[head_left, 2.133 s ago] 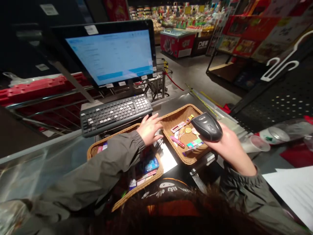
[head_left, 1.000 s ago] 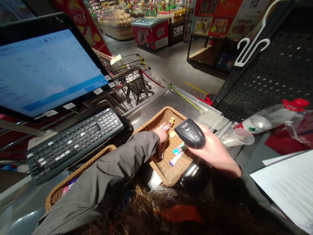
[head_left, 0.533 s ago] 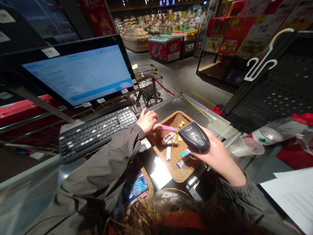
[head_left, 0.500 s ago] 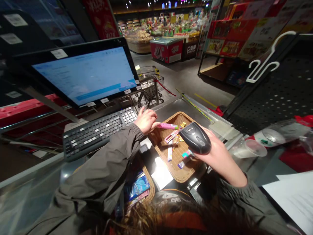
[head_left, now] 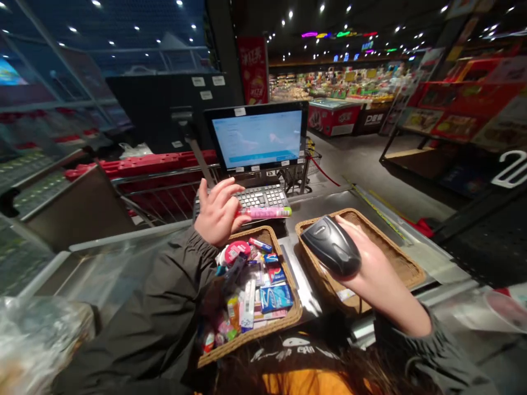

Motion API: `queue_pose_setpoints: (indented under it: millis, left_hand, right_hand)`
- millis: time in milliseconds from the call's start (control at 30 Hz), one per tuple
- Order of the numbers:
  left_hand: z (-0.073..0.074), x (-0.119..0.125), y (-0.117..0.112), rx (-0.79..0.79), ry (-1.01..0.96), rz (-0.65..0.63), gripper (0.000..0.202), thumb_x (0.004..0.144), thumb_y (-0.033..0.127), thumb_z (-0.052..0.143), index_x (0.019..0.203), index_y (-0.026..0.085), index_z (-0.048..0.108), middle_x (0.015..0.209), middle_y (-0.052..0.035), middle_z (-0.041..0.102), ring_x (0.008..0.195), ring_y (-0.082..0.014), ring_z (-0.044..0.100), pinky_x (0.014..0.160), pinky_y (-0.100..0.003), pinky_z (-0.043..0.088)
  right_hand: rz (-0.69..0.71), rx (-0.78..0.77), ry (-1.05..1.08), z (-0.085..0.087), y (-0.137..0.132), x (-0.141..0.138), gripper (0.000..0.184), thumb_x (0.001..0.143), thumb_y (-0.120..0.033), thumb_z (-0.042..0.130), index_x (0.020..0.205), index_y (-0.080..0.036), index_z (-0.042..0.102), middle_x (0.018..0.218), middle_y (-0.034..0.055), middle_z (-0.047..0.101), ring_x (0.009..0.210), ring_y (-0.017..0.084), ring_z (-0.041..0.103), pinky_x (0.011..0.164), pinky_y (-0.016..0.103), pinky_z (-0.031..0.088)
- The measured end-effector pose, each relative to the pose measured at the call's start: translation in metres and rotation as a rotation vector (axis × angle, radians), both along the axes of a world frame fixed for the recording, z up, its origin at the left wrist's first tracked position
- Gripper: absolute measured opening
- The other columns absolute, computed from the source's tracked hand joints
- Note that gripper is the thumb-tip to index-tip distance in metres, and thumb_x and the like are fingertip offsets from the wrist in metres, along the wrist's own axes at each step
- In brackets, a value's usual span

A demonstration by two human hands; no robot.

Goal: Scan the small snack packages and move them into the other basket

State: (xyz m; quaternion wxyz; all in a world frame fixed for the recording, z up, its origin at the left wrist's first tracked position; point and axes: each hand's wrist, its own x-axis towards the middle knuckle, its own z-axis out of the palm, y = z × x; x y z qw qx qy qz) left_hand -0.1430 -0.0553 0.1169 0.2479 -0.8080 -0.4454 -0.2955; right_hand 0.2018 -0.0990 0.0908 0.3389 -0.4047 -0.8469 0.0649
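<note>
Steel checkout counter (head_left: 325, 200), two wicker baskets (head_left: 251, 341), bright supermarket shelves (head_left: 349, 82) beyond

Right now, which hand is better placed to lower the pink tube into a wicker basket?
Left hand, likely: it holds the pink tube near the wicker basket; the right hand is occupied with a barcode scanner.
</note>
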Motion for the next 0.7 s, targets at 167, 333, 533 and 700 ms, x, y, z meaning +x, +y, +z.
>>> queue_pose_setpoints:
  millis: [167, 333, 533, 700]
  left_hand:
    - [-0.005, -0.036, -0.039, -0.002, -0.009, 0.077, 0.034, 0.095, 0.05, 0.051, 0.08, 0.02, 0.056, 0.138, -0.0118, 0.06, 0.143, -0.0328, 0.039, 0.124, -0.06, 0.004]
    - [-0.01, -0.064, -0.062, -0.004, 0.027, 0.137, 0.037, 0.097, 0.051, 0.048, 0.079, 0.019, 0.054, 0.151, -0.0163, 0.048, 0.148, -0.0341, 0.029, 0.122, -0.062, 0.01]
    - [-0.016, -0.086, -0.073, -0.08, -0.015, 0.187, 0.033, 0.094, 0.047, 0.053, 0.079, 0.018, 0.054, 0.155, -0.0205, 0.039, 0.149, -0.0368, 0.025, 0.119, -0.065, 0.014]
    - [-0.022, -0.095, -0.074, -0.13, -0.036, 0.197, 0.027, 0.091, 0.041, 0.06, 0.08, 0.018, 0.056, 0.155, -0.0229, 0.038, 0.148, -0.0387, 0.025, 0.116, -0.068, 0.015]
  right_hand:
    - [0.137, -0.039, -0.04, 0.004, -0.006, -0.038, 0.05, 0.08, -0.029, 0.065, 0.13, -0.024, 0.059, 0.138, 0.0148, 0.059, 0.139, 0.039, 0.044, 0.113, 0.065, 0.036]
    - [0.189, -0.077, -0.086, 0.005, -0.013, -0.065, 0.053, 0.077, -0.028, 0.067, 0.128, -0.021, 0.06, 0.137, 0.0172, 0.059, 0.137, 0.043, 0.045, 0.11, 0.071, 0.035]
    - [0.204, -0.067, -0.124, 0.004, -0.018, -0.081, 0.056, 0.077, -0.027, 0.07, 0.132, -0.023, 0.058, 0.138, 0.0161, 0.06, 0.137, 0.041, 0.046, 0.11, 0.069, 0.036]
    - [0.208, -0.08, -0.139, 0.003, -0.023, -0.087, 0.053, 0.077, -0.028, 0.069, 0.129, -0.023, 0.061, 0.137, 0.016, 0.061, 0.136, 0.041, 0.048, 0.11, 0.069, 0.036]
